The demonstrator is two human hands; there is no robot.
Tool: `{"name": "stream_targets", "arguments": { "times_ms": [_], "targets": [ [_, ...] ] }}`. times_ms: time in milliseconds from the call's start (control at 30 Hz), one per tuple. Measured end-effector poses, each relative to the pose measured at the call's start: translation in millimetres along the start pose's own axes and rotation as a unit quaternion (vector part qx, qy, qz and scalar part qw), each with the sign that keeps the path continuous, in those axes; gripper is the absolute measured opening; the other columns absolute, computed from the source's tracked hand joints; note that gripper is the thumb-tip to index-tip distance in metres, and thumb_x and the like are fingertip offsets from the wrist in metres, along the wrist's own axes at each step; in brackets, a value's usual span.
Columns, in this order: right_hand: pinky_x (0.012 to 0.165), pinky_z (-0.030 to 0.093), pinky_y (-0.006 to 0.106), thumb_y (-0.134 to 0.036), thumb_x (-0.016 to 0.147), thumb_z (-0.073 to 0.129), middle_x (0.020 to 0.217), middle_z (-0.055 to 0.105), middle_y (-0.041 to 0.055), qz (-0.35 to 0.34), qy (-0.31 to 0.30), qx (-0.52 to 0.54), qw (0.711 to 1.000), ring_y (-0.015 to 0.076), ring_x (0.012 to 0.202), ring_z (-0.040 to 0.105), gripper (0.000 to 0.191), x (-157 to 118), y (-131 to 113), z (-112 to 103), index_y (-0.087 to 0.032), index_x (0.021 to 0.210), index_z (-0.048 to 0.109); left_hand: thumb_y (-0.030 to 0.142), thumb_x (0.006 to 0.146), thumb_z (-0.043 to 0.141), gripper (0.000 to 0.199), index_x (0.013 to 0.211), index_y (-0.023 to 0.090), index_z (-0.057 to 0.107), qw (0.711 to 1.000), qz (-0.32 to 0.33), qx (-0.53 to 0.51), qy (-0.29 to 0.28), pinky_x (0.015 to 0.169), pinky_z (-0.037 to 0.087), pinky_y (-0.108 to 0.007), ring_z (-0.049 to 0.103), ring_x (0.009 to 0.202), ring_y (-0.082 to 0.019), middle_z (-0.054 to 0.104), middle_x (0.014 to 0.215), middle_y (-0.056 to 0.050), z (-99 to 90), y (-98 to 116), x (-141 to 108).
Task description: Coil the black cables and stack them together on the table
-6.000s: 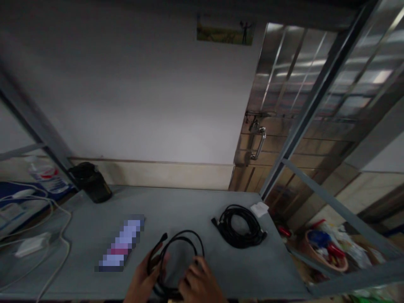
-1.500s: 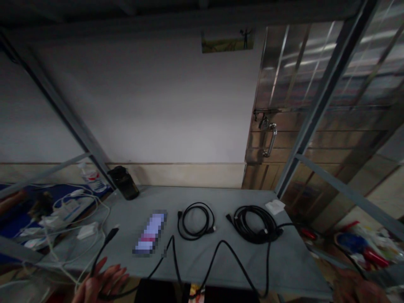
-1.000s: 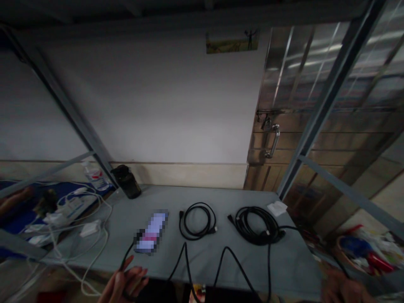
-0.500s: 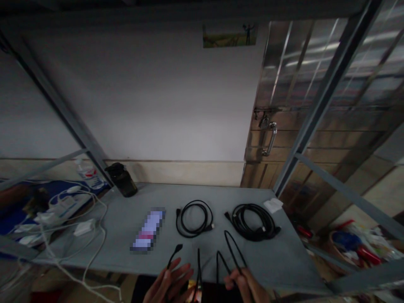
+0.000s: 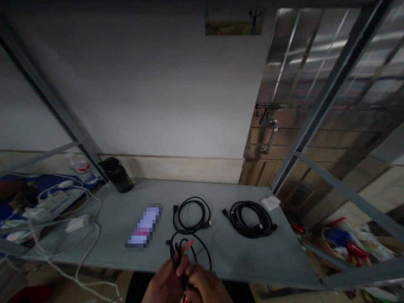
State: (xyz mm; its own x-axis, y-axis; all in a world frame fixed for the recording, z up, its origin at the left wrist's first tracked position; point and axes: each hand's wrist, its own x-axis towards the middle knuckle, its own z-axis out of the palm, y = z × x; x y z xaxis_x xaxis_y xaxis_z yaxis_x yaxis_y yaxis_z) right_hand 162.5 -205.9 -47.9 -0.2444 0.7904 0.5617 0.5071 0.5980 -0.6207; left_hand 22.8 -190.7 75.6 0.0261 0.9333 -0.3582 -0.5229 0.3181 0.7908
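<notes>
A black cable [image 5: 205,244] is gathered in both my hands at the front edge of the grey table, its loops rising above the fingers. My left hand [image 5: 166,280] is closed around the cable, with one connector sticking out at the upper left. Pressed against it, my right hand [image 5: 203,282] also grips the cable; some fingers are hidden behind others. Just beyond lies a small coiled black cable [image 5: 179,216] with connectors at its ends. A thicker coil of black cable [image 5: 235,225] rests to the right.
A blurred-out phone [image 5: 145,226] lies on the grey table [image 5: 246,261]. A dark bottle [image 5: 118,176] stands at the back left. White cords and a power strip [image 5: 52,206] crowd the left side. White paper [image 5: 270,203] lies back right, near a metal post [image 5: 325,101].
My hands have come together, the right moving left to meet the left. The cable, earlier hanging in loose loops between them, is now bunched. The view has shifted slightly.
</notes>
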Motion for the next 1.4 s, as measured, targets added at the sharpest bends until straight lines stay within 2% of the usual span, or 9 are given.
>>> {"name": "stream_targets", "arguments": {
  "times_ms": [100, 233, 433, 600, 700, 933, 1133, 1267, 1400],
  "targets": [
    [0.081, 0.067, 0.029, -0.025, 0.099, 0.067, 0.112, 0.080, 0.0015, 0.087, 0.007, 0.024, 0.996, 0.0236, 0.091, 0.081, 0.031, 12, -8, -17, -0.031, 0.128, 0.058, 0.069, 0.096, 0.074, 0.052, 0.120, 0.024, 0.083, 0.999, -0.021, -0.019, -0.036, 0.079, 0.058, -0.043, 0.051, 0.068, -0.020, 0.041, 0.070, 0.003, 9.8, 4, 16],
    [0.101, 0.067, 0.035, -0.017, 0.097, 0.075, 0.133, 0.078, 0.0067, 0.015, -0.020, 0.009, 1.000, 0.0274, 0.115, 0.079, 0.052, 39, -14, -40, -0.029, 0.143, 0.054, 0.088, 0.095, 0.064, 0.070, 0.104, 0.021, 0.082, 0.997, -0.039, -0.024, -0.061, 0.073, 0.054, -0.038, 0.042, 0.062, -0.017, 0.030, 0.064, 0.007, 27.0, 15, 31],
    [0.109, 0.063, 0.047, -0.005, 0.105, 0.057, 0.134, 0.075, 0.0119, -0.059, -0.029, -0.100, 0.993, 0.0302, 0.120, 0.074, 0.044, 91, 7, -61, -0.023, 0.145, 0.058, 0.080, 0.084, 0.086, 0.062, 0.090, 0.019, 0.080, 0.991, 0.070, 0.115, -0.021, 0.078, 0.051, -0.034, 0.054, 0.070, -0.017, 0.055, 0.068, 0.003, 35.8, 40, 72],
    [0.104, 0.061, 0.049, -0.004, 0.104, 0.065, 0.123, 0.073, 0.0098, -0.080, -0.105, -0.189, 0.973, 0.0300, 0.111, 0.070, 0.046, 131, 43, -49, -0.020, 0.147, 0.064, 0.085, 0.094, 0.069, 0.066, 0.074, 0.022, 0.072, 0.942, 0.182, 0.279, 0.043, 0.085, 0.054, -0.038, 0.067, 0.083, -0.026, 0.071, 0.076, -0.004, 10.6, 45, 124],
    [0.108, 0.057, 0.049, -0.004, 0.106, 0.065, 0.125, 0.072, 0.0100, -0.086, -0.129, -0.206, 0.966, 0.0289, 0.115, 0.068, 0.050, 141, 62, -37, -0.021, 0.152, 0.063, 0.087, 0.088, 0.071, 0.066, 0.087, 0.021, 0.077, 0.909, 0.215, 0.344, 0.094, 0.084, 0.058, -0.040, 0.074, 0.089, -0.032, 0.080, 0.086, -0.009, -10.9, 39, 147],
    [0.123, 0.051, 0.055, 0.001, 0.100, 0.067, 0.134, 0.069, 0.0098, -0.030, -0.136, -0.162, 0.977, 0.0280, 0.130, 0.064, 0.053, 128, 85, -17, -0.026, 0.146, 0.070, 0.075, 0.099, 0.062, 0.067, 0.129, 0.016, 0.074, 0.792, 0.316, 0.494, 0.171, 0.113, 0.057, -0.063, 0.073, 0.123, -0.042, 0.078, 0.124, -0.021, -59.4, -7, 172],
    [0.128, 0.054, 0.062, -0.018, 0.108, 0.069, 0.170, 0.047, 0.0186, 0.018, -0.088, -0.129, 0.988, 0.0370, 0.163, 0.043, 0.056, 115, 92, -29, -0.022, 0.163, 0.057, 0.057, 0.107, 0.064, 0.069, 0.165, 0.021, 0.055, 0.744, 0.382, 0.510, 0.202, 0.127, 0.049, -0.065, 0.053, 0.155, -0.041, 0.053, 0.162, -0.022, -61.7, -25, 168],
    [0.128, 0.055, 0.061, -0.027, 0.116, 0.061, 0.172, 0.048, 0.0167, 0.044, -0.041, -0.136, 0.989, 0.0349, 0.163, 0.046, 0.052, 94, 103, -55, -0.025, 0.167, 0.051, 0.037, 0.112, 0.062, 0.038, 0.147, 0.029, 0.072, 0.684, 0.444, 0.563, 0.137, 0.130, 0.044, -0.067, 0.054, 0.156, -0.039, 0.058, 0.164, -0.018, -55.5, -18, 157],
    [0.125, 0.055, 0.061, -0.032, 0.120, 0.053, 0.167, 0.054, 0.0165, 0.062, 0.017, -0.208, 0.976, 0.0348, 0.158, 0.052, 0.046, 57, 121, -98, -0.025, 0.166, 0.053, 0.031, 0.108, 0.071, 0.026, 0.133, 0.031, 0.079, 0.666, 0.469, 0.580, 0.010, 0.122, 0.056, -0.056, 0.065, 0.144, -0.033, 0.076, 0.143, -0.011, -54.6, -19, 150]
  ]
}}
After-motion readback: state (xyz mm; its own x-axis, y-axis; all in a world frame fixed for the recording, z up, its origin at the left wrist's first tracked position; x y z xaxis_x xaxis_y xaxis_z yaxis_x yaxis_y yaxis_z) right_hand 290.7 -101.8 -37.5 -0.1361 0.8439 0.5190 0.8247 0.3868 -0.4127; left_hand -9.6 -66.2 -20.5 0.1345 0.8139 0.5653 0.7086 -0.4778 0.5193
